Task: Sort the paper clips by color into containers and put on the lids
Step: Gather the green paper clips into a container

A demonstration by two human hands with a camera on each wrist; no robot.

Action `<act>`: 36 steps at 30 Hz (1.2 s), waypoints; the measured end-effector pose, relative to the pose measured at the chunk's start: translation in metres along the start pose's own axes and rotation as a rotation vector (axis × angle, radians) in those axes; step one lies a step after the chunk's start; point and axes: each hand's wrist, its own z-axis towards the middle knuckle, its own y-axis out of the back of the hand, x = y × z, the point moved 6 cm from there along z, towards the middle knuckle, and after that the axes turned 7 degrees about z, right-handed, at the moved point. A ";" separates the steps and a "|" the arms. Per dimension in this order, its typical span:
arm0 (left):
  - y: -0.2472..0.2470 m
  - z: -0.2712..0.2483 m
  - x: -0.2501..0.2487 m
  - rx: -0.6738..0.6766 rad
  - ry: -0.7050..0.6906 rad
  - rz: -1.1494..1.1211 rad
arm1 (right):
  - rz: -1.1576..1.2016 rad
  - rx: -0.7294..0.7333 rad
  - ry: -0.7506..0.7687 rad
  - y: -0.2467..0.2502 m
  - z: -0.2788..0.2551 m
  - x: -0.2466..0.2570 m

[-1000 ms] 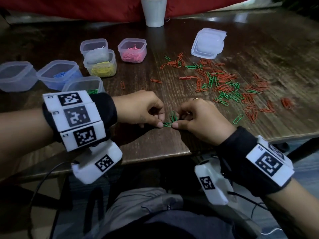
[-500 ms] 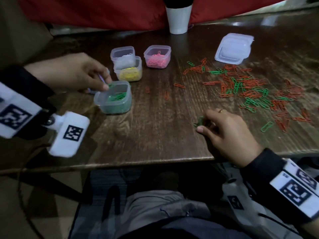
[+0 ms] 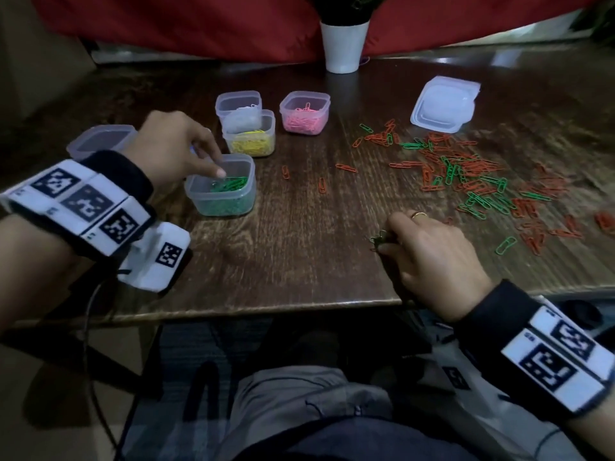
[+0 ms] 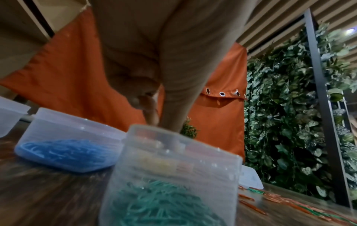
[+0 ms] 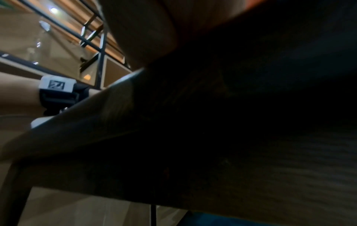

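My left hand (image 3: 216, 173) reaches over the clear container of green paper clips (image 3: 219, 207), index finger stretched out with its tip just above the clips inside. In the left wrist view the fingers (image 4: 170, 107) point down behind the green container's rim (image 4: 173, 137). My right hand (image 3: 387, 242) rests near the table's front edge, fingers curled round a small bunch of green paper clips (image 3: 377, 240). A scattered pile of orange and green paper clips (image 3: 466, 174) lies on the right. The right wrist view is mostly dark.
Behind the green tub stand a yellow-clip container (image 3: 249, 144), a pink-clip one (image 3: 304, 118), a whitish one (image 3: 238, 106) and an empty one (image 3: 100, 141). A blue-clip container (image 4: 65, 146) sits left. Stacked lids (image 3: 444, 104) and a white pot (image 3: 343, 44) are at the back.
My left hand left the right hand at the front edge and went to the green container, where its fingers have straightened. The right hand stayed in place with its green clips.
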 end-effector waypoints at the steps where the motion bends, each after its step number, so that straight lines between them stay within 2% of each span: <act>1: 0.001 0.000 0.004 -0.004 0.051 0.027 | -0.019 0.019 -0.006 -0.001 0.000 0.001; 5: -0.013 -0.005 0.019 0.197 0.252 0.092 | -0.018 0.118 -0.059 -0.005 0.006 -0.006; 8: -0.018 -0.009 0.017 0.215 0.274 -0.048 | 0.223 0.117 -0.062 0.009 0.022 0.001; 11: -0.020 -0.012 0.003 0.173 0.234 -0.200 | 0.352 0.096 0.049 0.028 0.065 0.047; 15: -0.025 -0.009 -0.017 0.145 0.112 -0.175 | 0.308 0.124 0.112 0.007 0.125 0.105; 18: -0.030 -0.002 -0.024 0.099 0.052 -0.228 | 0.266 0.175 0.024 -0.013 0.134 0.103; 21: -0.035 0.004 -0.035 0.091 0.002 -0.320 | 0.255 0.164 0.041 -0.002 0.125 0.093; 24: -0.045 0.007 -0.046 0.146 -0.004 -0.387 | 0.263 0.172 0.042 0.010 0.117 0.080; 27: -0.048 0.012 -0.040 0.177 0.028 -0.349 | 0.234 0.189 0.004 0.036 0.111 0.049; 29: -0.044 0.016 -0.034 0.208 0.053 -0.217 | 0.298 0.229 -0.065 0.064 0.110 0.006; 31: -0.031 0.022 -0.037 0.196 0.043 0.006 | 0.383 0.242 -0.204 0.092 0.111 -0.046; 33: -0.006 0.034 -0.056 0.102 0.006 0.232 | 0.226 0.225 -0.310 0.108 0.124 -0.093; 34: 0.004 0.043 -0.072 0.065 -0.024 0.274 | 0.137 0.247 -0.341 0.108 0.131 -0.109; 36: 0.014 0.068 -0.113 0.097 -0.140 0.285 | 0.079 0.332 -0.337 0.093 0.147 -0.122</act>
